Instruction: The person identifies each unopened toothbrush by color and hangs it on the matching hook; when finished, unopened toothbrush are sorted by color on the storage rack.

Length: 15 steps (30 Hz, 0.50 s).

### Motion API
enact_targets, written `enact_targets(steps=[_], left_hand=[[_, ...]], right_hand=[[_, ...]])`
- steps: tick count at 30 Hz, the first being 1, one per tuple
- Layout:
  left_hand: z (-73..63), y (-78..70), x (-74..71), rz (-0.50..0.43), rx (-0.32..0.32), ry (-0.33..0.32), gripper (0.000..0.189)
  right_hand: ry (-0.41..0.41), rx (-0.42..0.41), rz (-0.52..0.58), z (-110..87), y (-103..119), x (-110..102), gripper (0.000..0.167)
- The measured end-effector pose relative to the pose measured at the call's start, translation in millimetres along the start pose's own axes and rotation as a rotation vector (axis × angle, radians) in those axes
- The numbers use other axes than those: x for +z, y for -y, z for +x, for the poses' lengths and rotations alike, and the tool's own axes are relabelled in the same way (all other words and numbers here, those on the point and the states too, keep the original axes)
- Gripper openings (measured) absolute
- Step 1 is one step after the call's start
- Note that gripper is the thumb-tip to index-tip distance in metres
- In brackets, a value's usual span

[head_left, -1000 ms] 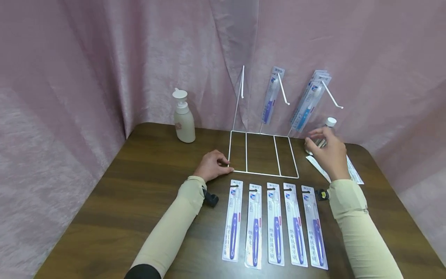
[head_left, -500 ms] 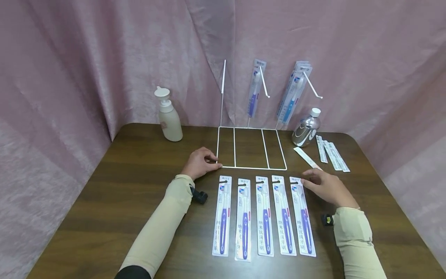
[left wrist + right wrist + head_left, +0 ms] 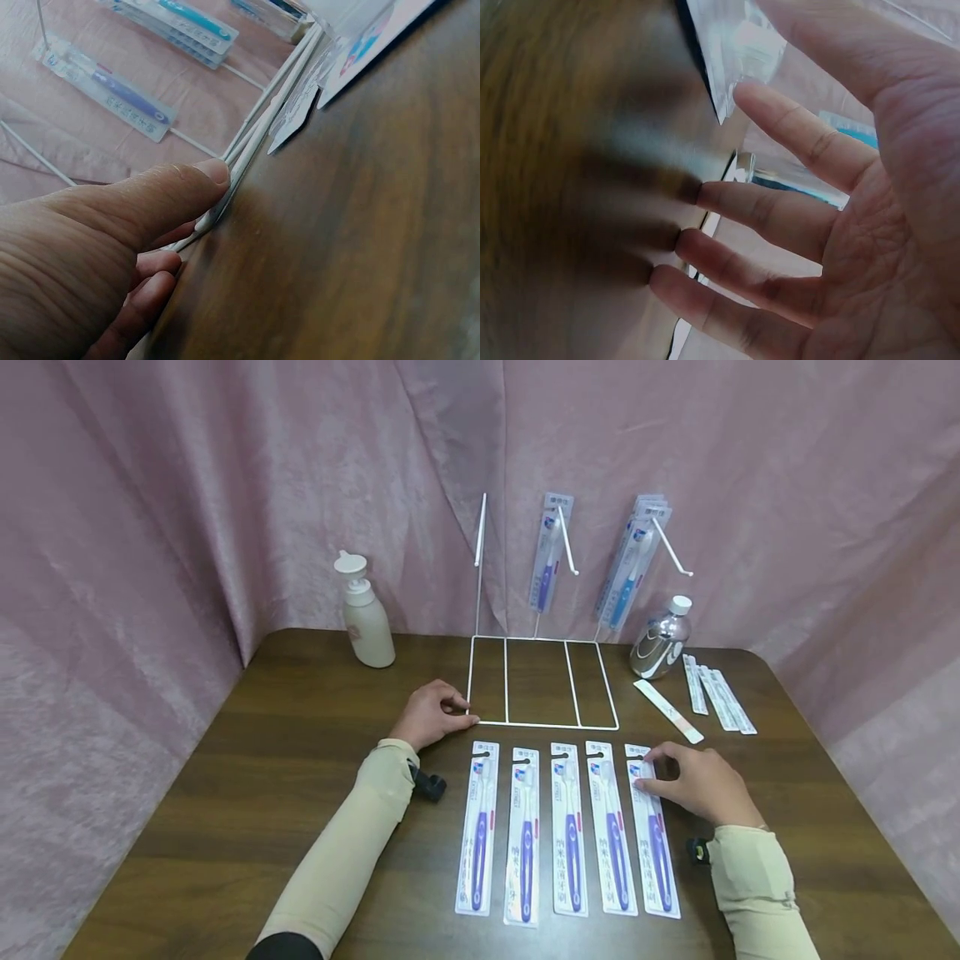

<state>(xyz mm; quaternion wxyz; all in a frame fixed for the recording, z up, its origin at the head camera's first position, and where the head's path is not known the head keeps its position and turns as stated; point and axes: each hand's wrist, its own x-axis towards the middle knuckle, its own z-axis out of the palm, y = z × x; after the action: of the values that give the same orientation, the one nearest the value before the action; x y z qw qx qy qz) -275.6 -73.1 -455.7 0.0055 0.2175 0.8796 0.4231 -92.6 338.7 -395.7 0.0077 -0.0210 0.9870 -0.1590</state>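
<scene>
My left hand point(image 3: 431, 713) pinches the front left corner of a white wire display rack point(image 3: 547, 725); in the left wrist view the thumb point(image 3: 202, 174) lies over the wire, fingers beneath. My right hand point(image 3: 701, 782) is at the rightmost of several purple packaged toothbrushes point(image 3: 654, 835) lying in a row before the rack. Its thumb and index finger pinch that pack's upper end, while the other fingers point(image 3: 735, 199) reach down to the table. One purple pack point(image 3: 549, 556) hangs on the middle hook, blue packs point(image 3: 633, 564) on the right hook. The left hook point(image 3: 481, 531) is bare.
A pump bottle point(image 3: 365, 618) stands at the back left of the wooden table point(image 3: 300, 760). To the right of the rack are a silver bottle with a white cap point(image 3: 662, 639) and several white paper strips point(image 3: 727, 700). A pink curtain point(image 3: 337, 460) hangs behind.
My right hand has come down from beside the silver bottle to the rightmost toothbrush pack, then closed its thumb and index finger on the upper end. My left hand keeps its hold on the rack.
</scene>
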Motion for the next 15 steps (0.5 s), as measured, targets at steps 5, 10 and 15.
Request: enact_targets(steps=[5, 10, 15], left_hand=[[1.2, -2.8, -0.3, -0.008, -0.006, 0.006, 0.023], [2.1, -3.8, -1.2, -0.005, -0.007, 0.003, 0.022], [-0.7, -1.9, 0.3, 0.020, -0.013, 0.009, 0.022]], right_hand=[[-0.003, -0.006, 0.022, -2.7, -4.3, 1.3, 0.053], [-0.019, -0.025, 0.045, -2.3, -6.1, 2.1, 0.045], [-0.057, -0.021, 0.053, -2.7, -8.3, 2.8, 0.042]])
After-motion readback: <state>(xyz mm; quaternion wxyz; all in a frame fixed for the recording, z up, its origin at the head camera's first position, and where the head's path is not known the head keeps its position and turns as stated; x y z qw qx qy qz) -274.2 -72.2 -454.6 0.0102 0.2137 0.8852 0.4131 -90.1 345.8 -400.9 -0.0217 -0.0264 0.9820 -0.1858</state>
